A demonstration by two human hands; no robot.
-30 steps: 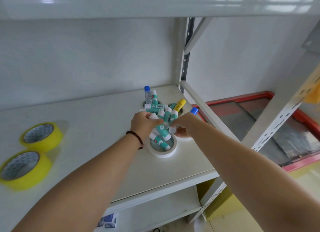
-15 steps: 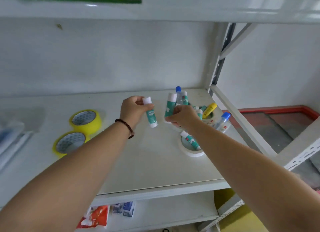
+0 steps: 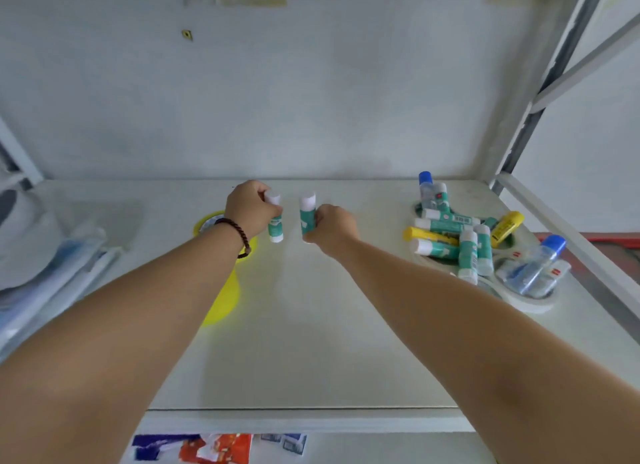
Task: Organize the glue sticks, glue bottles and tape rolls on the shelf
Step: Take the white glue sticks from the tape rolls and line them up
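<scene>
White metal shelf (image 3: 311,342) against a pale wall: toward its far middle, the left hand (image 3: 251,209) and right hand (image 3: 332,228) each grip one upright glue stick (image 3: 276,226), the second glue stick (image 3: 307,214) just beside it, both teal-labelled with white caps. Light, rigid and smooth, such sticks look best pinched around the barrel and set down squarely, since narrow bases probably tip easily. At far right, more sticks and blue-capped glue bottles (image 3: 535,269) lie heaped over white tape rolls (image 3: 530,302); yellow tape rolls (image 3: 225,300) sit behind the left forearm.
</scene>
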